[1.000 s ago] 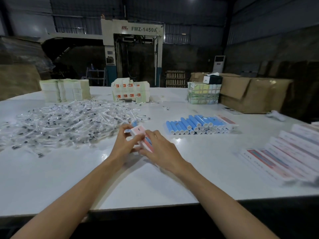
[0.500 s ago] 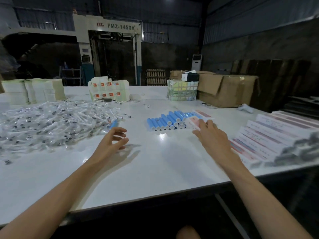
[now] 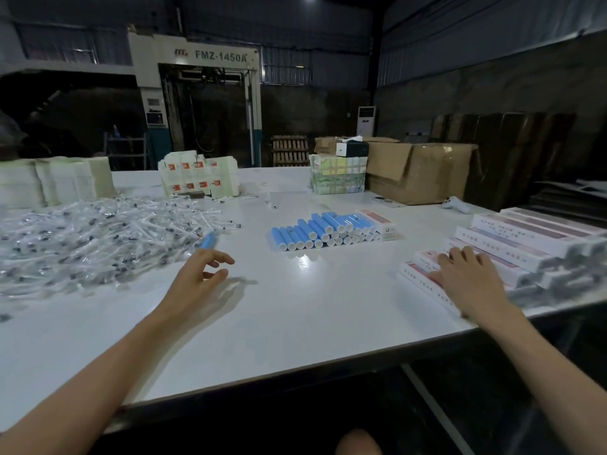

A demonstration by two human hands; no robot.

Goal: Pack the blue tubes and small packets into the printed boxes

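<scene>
Resting flat on the printed boxes (image 3: 512, 254) stacked at the table's (image 3: 295, 323) right edge, the right hand (image 3: 466, 279) is spread with nothing clasped yet; one box should be slid off the near row without the stack being disturbed. The left hand (image 3: 200, 277) hangs loosely curled and empty near a lone blue tube (image 3: 207, 240). Blue tubes (image 3: 315, 231) are piled mid-table, white-capped, while small packets (image 3: 98, 234), clear and glossy, are heaped to the left.

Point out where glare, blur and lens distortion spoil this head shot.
Head view: ceiling-light glare on the white table before the blue tubes; the packet pile and flat printed boxes smear near the edges; wide-angle bending curves the table edge; background dim.
</scene>
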